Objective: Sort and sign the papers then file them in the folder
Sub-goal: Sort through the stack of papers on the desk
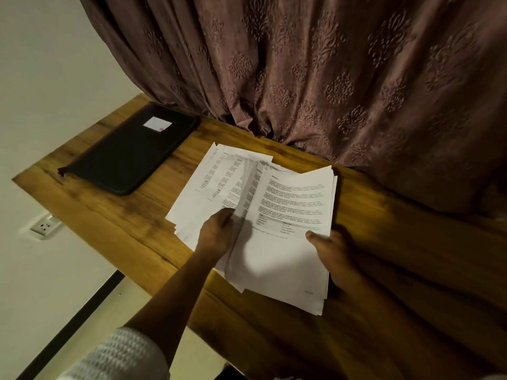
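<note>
Sorting appears under way: the left hand pinches a fan of printed papers while the right hand grips the rest under its thumb, the closed black folder lying well beyond the left hand; next, sheets need separating cleanly, one by one.

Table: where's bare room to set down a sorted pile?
Bare wood between the folder and the papers, and the table strip nearer than the folder, left of the left hand. Dim free wood right of the right hand. Crowded centre: both hands grip fanned papers.
</note>
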